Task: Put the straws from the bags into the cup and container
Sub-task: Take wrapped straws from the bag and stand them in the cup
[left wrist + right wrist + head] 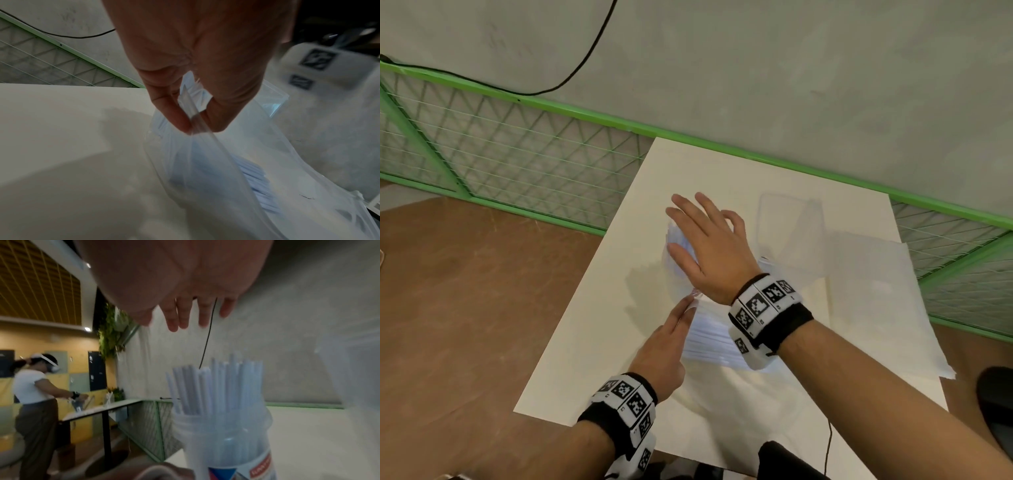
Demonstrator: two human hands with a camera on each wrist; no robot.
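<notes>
Apparently only the left wrist view shows fingers [176, 113] pinching the bag [205, 162].

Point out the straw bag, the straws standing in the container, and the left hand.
straw bag [205, 162], left wrist view, on its clear film below the pinch.
straws [216, 386], right wrist view, on the upright shafts above the rim.
left hand [664, 349], head view, on its back.

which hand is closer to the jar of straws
Right. The right hand hovers open just above the jar of straws. The left hand sits nearer the person, pinching the plastic bag.
</notes>
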